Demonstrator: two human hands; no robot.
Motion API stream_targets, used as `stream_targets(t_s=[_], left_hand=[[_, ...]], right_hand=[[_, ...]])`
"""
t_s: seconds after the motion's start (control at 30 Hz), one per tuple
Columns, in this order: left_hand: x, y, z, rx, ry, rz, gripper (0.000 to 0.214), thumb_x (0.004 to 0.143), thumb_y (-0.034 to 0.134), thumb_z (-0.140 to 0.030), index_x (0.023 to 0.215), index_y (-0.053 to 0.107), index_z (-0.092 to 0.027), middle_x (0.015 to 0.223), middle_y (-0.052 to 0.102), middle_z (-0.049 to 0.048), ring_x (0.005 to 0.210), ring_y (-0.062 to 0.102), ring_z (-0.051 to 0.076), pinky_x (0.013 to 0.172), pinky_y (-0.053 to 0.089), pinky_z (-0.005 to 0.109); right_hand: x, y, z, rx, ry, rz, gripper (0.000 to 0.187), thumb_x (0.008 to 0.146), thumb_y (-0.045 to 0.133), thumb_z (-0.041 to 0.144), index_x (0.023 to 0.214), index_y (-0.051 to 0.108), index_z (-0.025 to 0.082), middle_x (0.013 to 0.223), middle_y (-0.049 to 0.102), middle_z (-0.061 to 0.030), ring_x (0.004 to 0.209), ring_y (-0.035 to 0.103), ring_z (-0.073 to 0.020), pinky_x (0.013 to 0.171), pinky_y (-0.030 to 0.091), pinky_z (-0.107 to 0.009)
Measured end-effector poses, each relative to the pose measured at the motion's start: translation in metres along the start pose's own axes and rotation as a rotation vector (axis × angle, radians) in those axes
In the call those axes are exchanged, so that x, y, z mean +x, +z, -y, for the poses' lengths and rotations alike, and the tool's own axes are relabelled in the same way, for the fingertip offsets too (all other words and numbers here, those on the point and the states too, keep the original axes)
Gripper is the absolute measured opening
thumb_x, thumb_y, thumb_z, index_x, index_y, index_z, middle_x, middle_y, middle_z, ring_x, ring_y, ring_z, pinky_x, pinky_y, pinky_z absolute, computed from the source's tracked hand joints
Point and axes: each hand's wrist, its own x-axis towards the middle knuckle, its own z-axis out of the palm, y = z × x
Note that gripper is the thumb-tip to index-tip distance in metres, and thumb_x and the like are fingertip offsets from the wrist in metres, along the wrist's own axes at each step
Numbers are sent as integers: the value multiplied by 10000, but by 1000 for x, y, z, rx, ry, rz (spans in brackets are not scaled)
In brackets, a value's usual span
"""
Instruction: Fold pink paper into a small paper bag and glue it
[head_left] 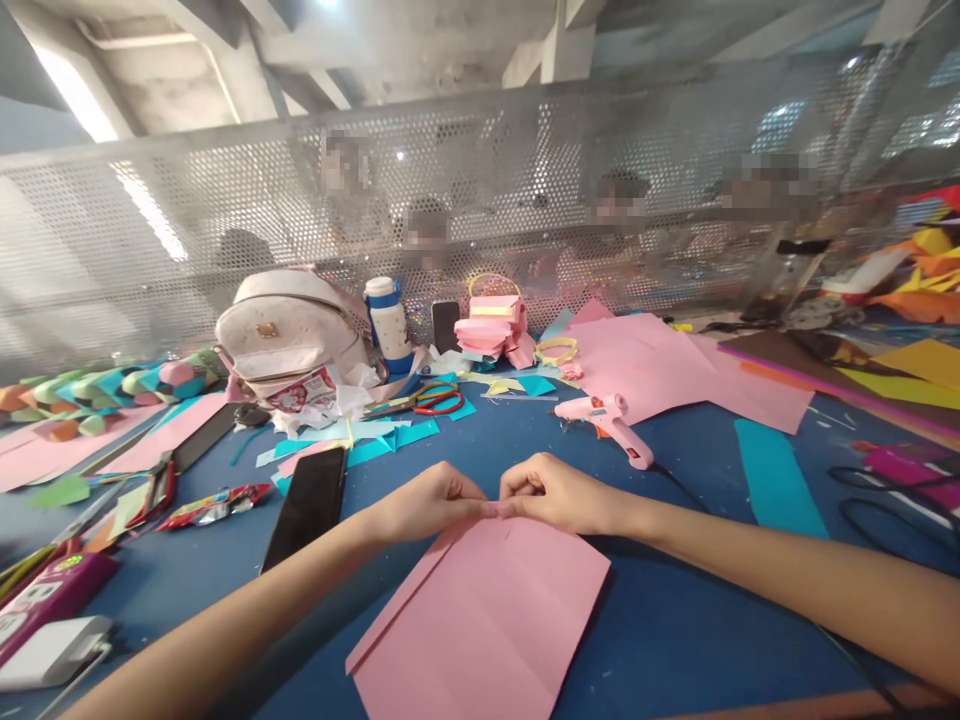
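A creased sheet of pink paper point(487, 620) lies on the blue table in front of me, a narrow fold running along its left edge. My left hand point(442, 497) pinches the paper's far corner between thumb and curled fingers. Right beside it, my right hand point(551, 495) is closed on the same corner, the two thumbs nearly touching. Beyond my right hand rests a pink glue gun point(611, 422), its nozzle pointing left. A black phone point(307, 505) lies flat by my left forearm.
At the back stand a white backpack point(292, 330), a bottle point(390, 330) and a pink paper basket point(491, 325) before a perforated metal screen point(487, 170). Scissors point(427, 398) lie among blue scraps. Large pink sheets point(645, 360) spread rightward. People are behind the screen.
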Motion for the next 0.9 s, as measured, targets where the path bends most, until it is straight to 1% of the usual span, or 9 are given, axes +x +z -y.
stream_targets(t_s=[0.13,0.23,0.33,0.5,0.57,0.63,0.73,0.83,0.9], left_hand=[[-2,2,11,-37,-32,-116,504,893,511,-553,590,487,-150,562,343,-50,534,274,79,489,226,233],[-3,4,17,-53,-46,-149,474,897,512,-507,590,501,-146,560,365,-43,543,300,83,503,242,234],[-4,8,17,-72,-61,-157,467,904,506,-477,568,462,-155,542,347,-47,534,286,81,502,226,241],[-4,12,13,-119,-105,-168,496,906,496,-495,558,338,-180,572,261,-58,555,221,79,504,180,248],[-5,8,14,-161,-155,-126,495,891,504,-538,580,345,-187,565,266,-65,532,221,74,486,172,237],[-7,-1,16,-212,-218,-46,478,860,531,-585,627,415,-185,556,338,-67,492,267,69,460,200,218],[-11,-18,18,-256,-264,47,477,835,563,-615,679,484,-171,584,433,-51,482,338,71,453,258,205],[-14,-30,17,-220,-228,109,497,859,565,-589,621,427,-175,551,338,-71,479,243,57,436,178,206],[-15,-30,13,-177,-195,168,504,882,555,-560,598,378,-183,535,273,-80,480,190,58,430,132,224]], right_hand=[[1,-2,1,40,19,1,437,836,609,574,736,563,151,575,400,66,522,291,-71,482,206,-214],[3,1,1,51,5,35,425,870,576,568,794,591,149,600,403,61,543,292,-75,499,211,-216],[5,6,0,32,3,19,395,900,556,532,785,597,156,602,386,60,554,292,-81,512,215,-222],[5,9,0,43,-4,-58,397,922,535,499,723,574,158,639,468,33,603,377,-104,556,281,-230],[4,7,-1,51,19,-97,407,919,536,512,711,541,162,626,447,38,585,358,-100,537,267,-228],[3,5,-2,65,49,-133,399,922,526,518,722,489,175,608,404,53,555,319,-93,503,234,-224],[1,1,-2,58,66,-107,345,946,488,486,767,422,198,578,338,78,518,257,-86,471,180,-229],[-1,0,1,-33,11,-24,297,935,519,411,757,416,196,567,325,84,532,241,-84,486,179,-235],[-1,2,3,-62,-16,-2,265,921,546,384,765,472,183,565,345,84,550,252,-84,507,203,-232]])
